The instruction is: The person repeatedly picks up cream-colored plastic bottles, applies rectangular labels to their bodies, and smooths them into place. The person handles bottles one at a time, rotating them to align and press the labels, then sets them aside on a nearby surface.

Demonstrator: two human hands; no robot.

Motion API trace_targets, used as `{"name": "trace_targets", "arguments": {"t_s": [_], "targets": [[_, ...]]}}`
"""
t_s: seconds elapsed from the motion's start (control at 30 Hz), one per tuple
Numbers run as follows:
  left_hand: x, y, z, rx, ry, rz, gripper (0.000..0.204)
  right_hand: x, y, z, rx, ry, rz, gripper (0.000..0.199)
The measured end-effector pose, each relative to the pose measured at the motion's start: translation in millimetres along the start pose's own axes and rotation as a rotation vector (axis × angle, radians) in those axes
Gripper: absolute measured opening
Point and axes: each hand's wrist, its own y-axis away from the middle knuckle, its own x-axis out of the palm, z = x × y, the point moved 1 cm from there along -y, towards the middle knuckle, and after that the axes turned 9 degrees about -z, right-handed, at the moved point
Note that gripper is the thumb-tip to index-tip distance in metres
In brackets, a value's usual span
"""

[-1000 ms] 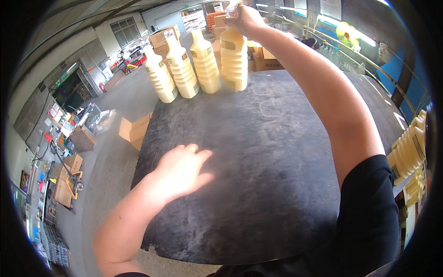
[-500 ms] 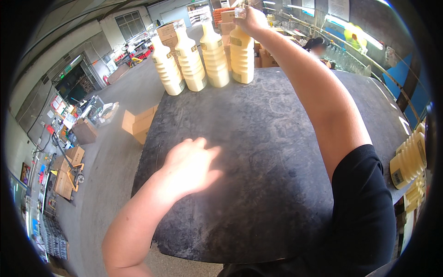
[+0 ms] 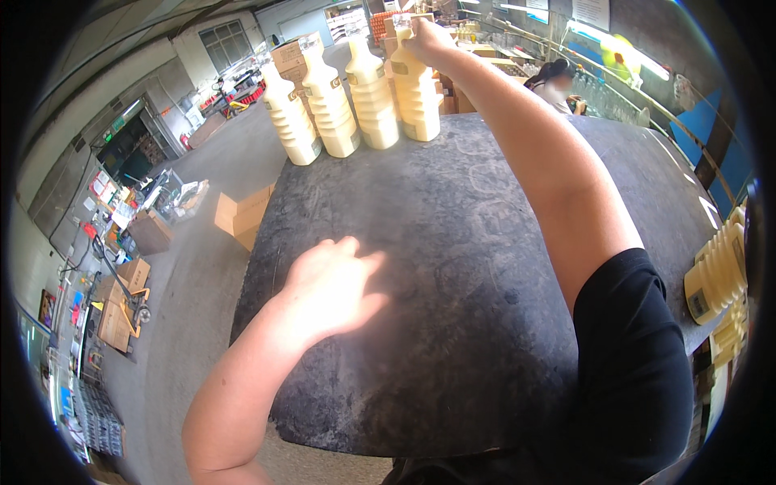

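Note:
Pale yellow ridged bottles with clear caps stand upright in a row at the table's far edge. My right hand (image 3: pixel 428 40) reaches out to the rightmost bottle (image 3: pixel 416 97), its fingers closed at the neck just below the cap. Just left of that one stands another bottle (image 3: pixel 374 101), close beside it. Further left are a third bottle (image 3: pixel 331 109) and the leftmost bottle (image 3: pixel 289 121). My left hand (image 3: pixel 331 283) is held over the left part of the dark tabletop (image 3: pixel 453 323), brightly lit, fingers apart and holding nothing.
More yellow bottles (image 3: pixel 715 271) are at the right edge. An open cardboard box (image 3: pixel 245 218) sits by the table's left side. Beyond the far right edge is another person (image 3: pixel 556 85), with clear bottles (image 3: pixel 610 113) nearby. A pallet jack (image 3: pixel 121 283) stands at left.
My right hand and the rightmost bottle have shifted slightly left, toward the neighbouring bottle. My left hand stays nearly in place. The person beyond the table shows more fully.

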Motion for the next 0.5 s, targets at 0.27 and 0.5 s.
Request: {"name": "trace_targets", "arguments": {"t_s": [0.27, 0.5], "targets": [[-3.0, 6.7, 1.8, -0.024, 0.02, 0.005, 0.061, -58.8, 34.7, 32.9, 0.117, -0.035, 0.052, 0.058], [4.5, 4.8, 9.3, 0.102, 0.028, -0.125, 0.062, -146.8, 85.8, 71.7, -0.07, -0.013, 0.157, 0.052]]}}
